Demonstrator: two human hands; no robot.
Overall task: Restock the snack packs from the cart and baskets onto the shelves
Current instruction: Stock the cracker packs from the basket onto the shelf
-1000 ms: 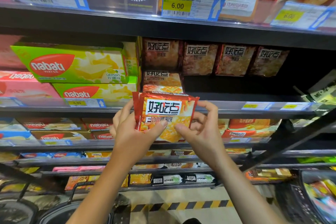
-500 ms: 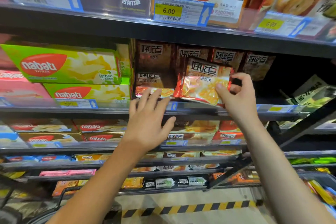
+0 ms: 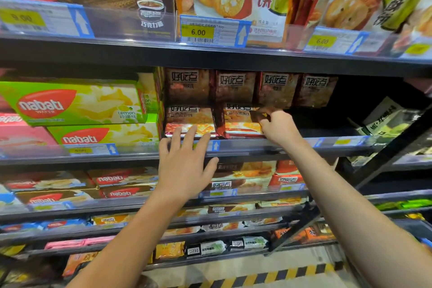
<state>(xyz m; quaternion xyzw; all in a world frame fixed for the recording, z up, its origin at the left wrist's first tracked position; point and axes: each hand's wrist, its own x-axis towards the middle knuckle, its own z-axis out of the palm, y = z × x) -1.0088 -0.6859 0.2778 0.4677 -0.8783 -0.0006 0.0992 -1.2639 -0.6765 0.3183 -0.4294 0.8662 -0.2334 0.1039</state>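
Right hand (image 3: 278, 127) is pinching the glossy orange-and-brown foil snack pack (image 3: 240, 121), which is sitting at the front edge of the black metal shelf (image 3: 292, 145). Left hand (image 3: 184, 168) is hovering with fingers spread, holding nothing. Guessing plenty's left, the right end is looking bare.

Left hand (image 3: 187, 166) splayed, right hand (image 3: 278, 127) pinching

This is looking like a grocery shop aisle; dark metal tiered shelves (image 3: 210, 58) are carrying rows of packaged biscuits and green-and-yellow lemon wafer boxes (image 3: 70, 103); yellow-and-blue price labels (image 3: 211, 31) are sitting in clear plastic strips along the shelves' front edges; black-and-yellow hazard tape (image 3: 268, 276) is running across the floor below.
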